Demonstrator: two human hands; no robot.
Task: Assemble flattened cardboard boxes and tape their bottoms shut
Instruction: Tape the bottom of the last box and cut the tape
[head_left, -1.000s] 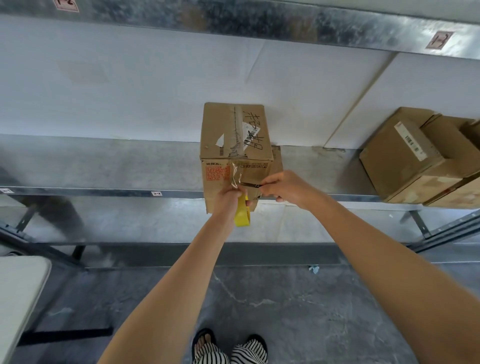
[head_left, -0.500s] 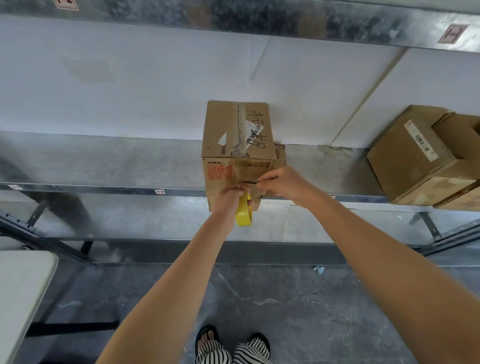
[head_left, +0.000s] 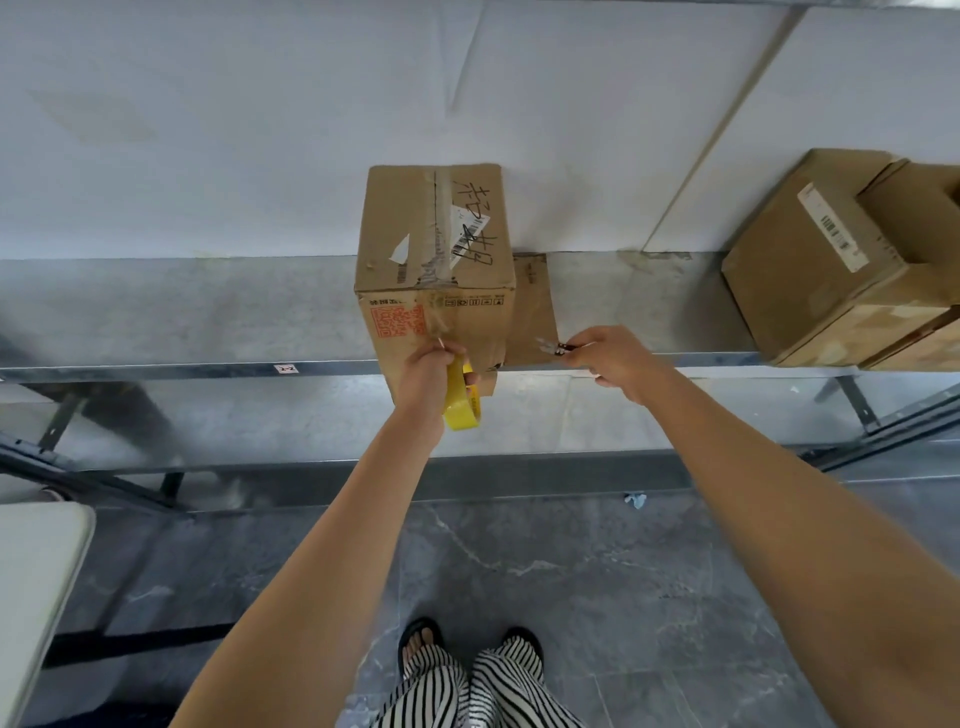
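Now my left hand (head_left: 428, 371) gripped the yellow tape roll (head_left: 461, 410) at the near face of the cardboard box (head_left: 415, 228), which stood on the metal shelf (head_left: 182, 312), tape running along its top seam. My right hand (head_left: 615, 364) pinched a small cutting tool (head_left: 553, 347) just right of the box.

A metal shelf (head_left: 156, 312) spans nine to three o'clock; a white table (head_left: 36, 597) sits at eight o'clock, striped trousers (head_left: 498, 686) at six.
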